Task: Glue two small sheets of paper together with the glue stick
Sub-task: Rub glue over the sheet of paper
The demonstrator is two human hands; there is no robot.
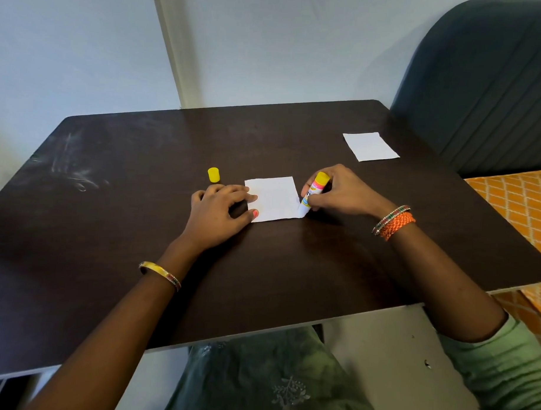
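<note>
Two small white paper sheets lie flat on my dark, matte worktop (140, 200): the near sheet (274, 198) between my hands, the far sheet (370, 146) well apart at the right rear. My left hand (220, 213) presses spread fingers on the near sheet's left edge. My right hand (340, 192) grips one cylindrical glue stick (313, 192), tip apparently touching the sheet's right edge; one yellow cap (213, 174) stands just behind the left hand.
</note>
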